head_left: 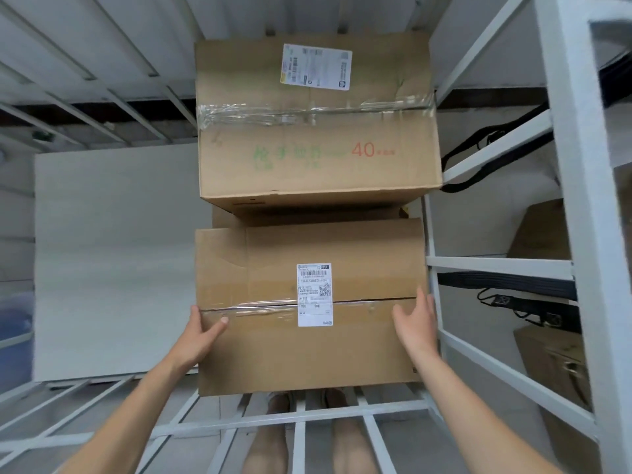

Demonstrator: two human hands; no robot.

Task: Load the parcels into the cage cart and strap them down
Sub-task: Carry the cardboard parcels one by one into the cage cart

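Inside a white barred cage cart (pixel 499 266), seen from above, a flat white panel (pixel 116 261) fills the 9 o'clock side, leaning or lying against the bars; which cannot be told. At 7 o'clock the person's left hand (pixel 201 331) grips the left edge of the near parcel (pixel 307 354), thumb pressed on the top face and fingers wrapped round the side. This brown cardboard box sits at 6 o'clock, taped across its middle, with a white shipping label (pixel 314 294) over the tape. Its near edge overhangs the cart's front bars. At 12 o'clock the far parcel (pixel 318 159), a larger taped carton printed with green characters and a red "40", rests higher up on another box that is mostly hidden beneath it. At 5 o'clock the right hand (pixel 415 323) is spread with fingers straight at the near parcel's right edge, holding nothing; whether it touches the cardboard is unclear. At 3 o'clock black straps (pixel 496 133) hang over the cart's right-hand bars. Beyond those bars, at 4 o'clock, stand more cardboard boxes (pixel 554 364).
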